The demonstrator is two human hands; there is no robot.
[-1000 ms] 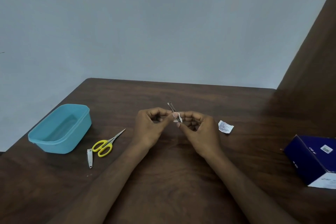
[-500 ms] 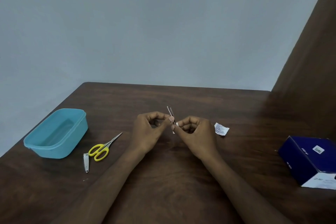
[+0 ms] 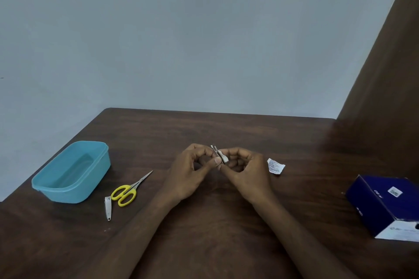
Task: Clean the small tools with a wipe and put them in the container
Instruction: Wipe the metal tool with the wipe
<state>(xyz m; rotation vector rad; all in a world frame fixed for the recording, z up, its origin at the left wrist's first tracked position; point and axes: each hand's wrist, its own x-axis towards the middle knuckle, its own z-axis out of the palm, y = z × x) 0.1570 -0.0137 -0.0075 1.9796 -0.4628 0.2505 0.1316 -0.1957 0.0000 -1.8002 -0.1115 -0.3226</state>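
Observation:
Above the middle of the table my left hand (image 3: 190, 172) pinches a small pair of metal tweezers (image 3: 215, 149), whose top end sticks up between my two hands. My right hand (image 3: 247, 172) pinches a small white wipe (image 3: 224, 160) around the tweezers' lower part. Yellow-handled scissors (image 3: 129, 190) and a silver nail clipper (image 3: 108, 208) lie on the table to the left. Further left stands an open, empty blue plastic container (image 3: 70, 172).
A torn white wipe wrapper (image 3: 275, 166) lies just right of my right hand. A dark blue cardboard box (image 3: 385, 204) sits near the right edge. The dark wooden table (image 3: 204, 233) meets a grey wall behind and a brown panel on the right.
My hands stay together at the table's middle; the wipe in my right hand has slid a little along the tweezers. The camera view has shifted slightly.

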